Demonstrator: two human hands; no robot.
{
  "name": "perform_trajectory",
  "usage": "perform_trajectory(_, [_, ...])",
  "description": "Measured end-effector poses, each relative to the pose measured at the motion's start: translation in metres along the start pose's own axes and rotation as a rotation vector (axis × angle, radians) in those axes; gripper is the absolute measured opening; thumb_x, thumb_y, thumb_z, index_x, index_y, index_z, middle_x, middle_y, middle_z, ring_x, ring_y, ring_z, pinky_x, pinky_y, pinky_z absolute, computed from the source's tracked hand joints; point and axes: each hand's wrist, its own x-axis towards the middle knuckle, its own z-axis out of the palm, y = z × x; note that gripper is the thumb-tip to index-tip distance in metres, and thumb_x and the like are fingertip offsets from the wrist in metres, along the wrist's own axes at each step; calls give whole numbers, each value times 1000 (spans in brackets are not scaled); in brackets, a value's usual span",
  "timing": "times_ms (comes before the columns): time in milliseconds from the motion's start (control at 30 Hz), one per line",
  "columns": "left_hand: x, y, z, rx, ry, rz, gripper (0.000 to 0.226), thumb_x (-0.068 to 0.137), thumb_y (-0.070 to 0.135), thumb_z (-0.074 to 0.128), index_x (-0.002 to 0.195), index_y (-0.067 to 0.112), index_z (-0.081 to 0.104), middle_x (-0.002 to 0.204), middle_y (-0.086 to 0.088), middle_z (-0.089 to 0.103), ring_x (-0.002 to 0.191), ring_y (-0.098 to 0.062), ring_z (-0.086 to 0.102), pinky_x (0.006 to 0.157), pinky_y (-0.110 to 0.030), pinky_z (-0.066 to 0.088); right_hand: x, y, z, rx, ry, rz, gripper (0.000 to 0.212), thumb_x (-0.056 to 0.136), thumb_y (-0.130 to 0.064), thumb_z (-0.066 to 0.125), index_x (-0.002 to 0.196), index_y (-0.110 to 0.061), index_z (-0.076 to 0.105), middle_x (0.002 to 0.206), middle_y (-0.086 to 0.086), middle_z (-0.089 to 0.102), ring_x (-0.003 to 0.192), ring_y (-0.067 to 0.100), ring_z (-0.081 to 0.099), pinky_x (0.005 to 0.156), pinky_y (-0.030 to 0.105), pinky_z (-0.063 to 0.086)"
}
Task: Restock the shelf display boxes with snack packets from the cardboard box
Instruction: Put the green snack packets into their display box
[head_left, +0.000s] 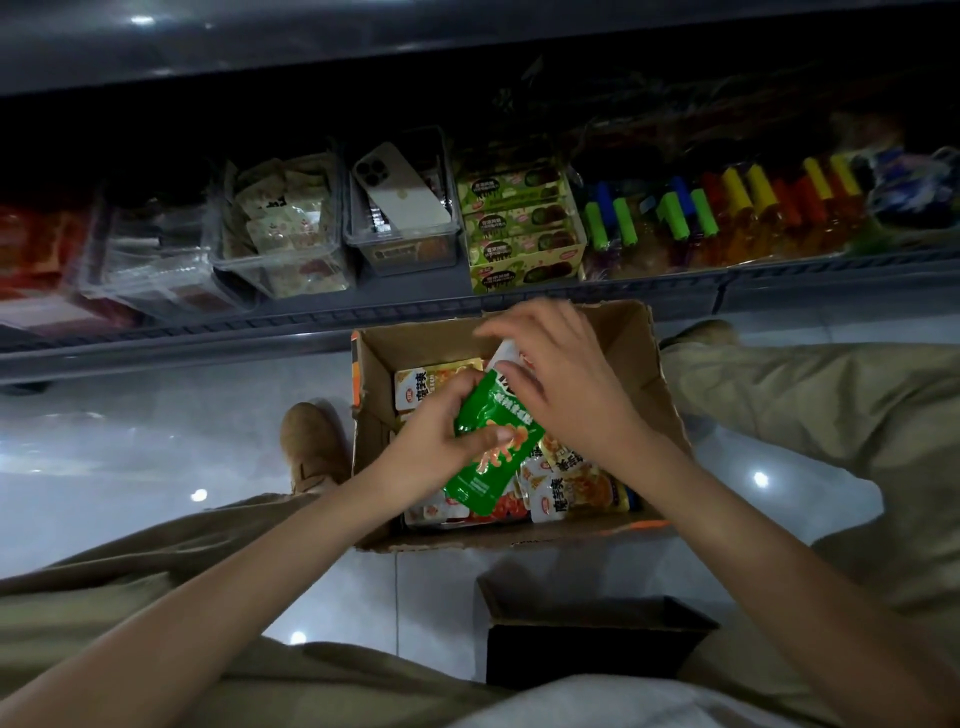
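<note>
An open cardboard box (631, 358) sits on the floor between my knees, with several yellow and red snack packets (576, 491) lying in it. Above the box my left hand (434, 447) grips a green snack packet (488, 452) by its left edge. My right hand (561, 384) touches the packet's top end, fingers curled over a white packet edge there; whether it grips is unclear. On the low shelf behind stands a green display box (519, 228) holding green packets, and clear plastic bins (280, 234) with pale packets.
A phone (397, 187) lies on a clear bin on the shelf. Coloured bottles (727, 213) fill the shelf at right. A dark empty box (587, 644) stands near my lap. My shoe (311, 447) is left of the cardboard box on glossy tiles.
</note>
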Motion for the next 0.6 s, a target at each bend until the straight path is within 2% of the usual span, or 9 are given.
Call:
perform_trajectory(67, [0,1,-1,18,33,28,33,84,10,67,106,27,48,101,-5,62,91,-20,64,76,-27,54,2,0,-5,35,57,184,46,84,-26,67,125,-15,52,119,6,49,110,15,40,91,26,34])
perform_trajectory(133, [2,5,-5,-3,70,55,43,86,6,64,117,28,43,109,6,60,97,-8,63,78,-21,52,3,4,-11,203,38,427,55,84,-34,68,130,-17,45,123,1,47,109,10,45,89,22,40])
perform_trajectory(200, [5,10,-11,-21,101,109,62,86,2,63,132,31,34,125,12,53,110,-2,57,89,-21,50,7,10,-17,489,-55,629,48,85,-34,66,125,-15,48,114,0,58,93,8,58,77,23,49])
perform_trajectory(267, [10,17,-16,7,131,151,71,87,4,64,135,40,26,127,24,48,113,2,55,92,-21,49,12,12,-22,734,-106,708,35,84,-31,64,112,-11,57,91,0,67,64,8,59,58,23,48])
perform_trajectory(300, [13,21,-19,26,149,164,70,87,6,63,134,41,25,123,28,49,110,5,56,91,-22,50,15,9,-25,812,-104,703,27,84,-29,64,105,-13,59,81,-3,67,52,8,54,50,21,43])
perform_trajectory(367, [20,30,-23,51,186,202,62,89,8,62,135,35,30,120,23,55,108,2,58,91,-29,51,27,0,-32,906,-87,659,13,86,-20,64,98,-19,58,76,-5,66,42,6,48,42,16,37])
perform_trajectory(467, [32,52,-33,110,248,304,57,91,8,60,138,29,34,120,14,58,108,-4,58,89,-32,51,56,-16,-48,927,-58,570,19,88,-12,62,100,-24,54,78,-2,64,43,6,50,39,15,37])
perform_trajectory(600, [50,92,-58,353,385,489,66,91,10,58,143,34,25,123,4,42,106,3,47,88,-33,45,100,-30,-78,797,-14,402,26,88,-10,63,98,-29,50,76,-4,64,48,5,55,42,18,43])
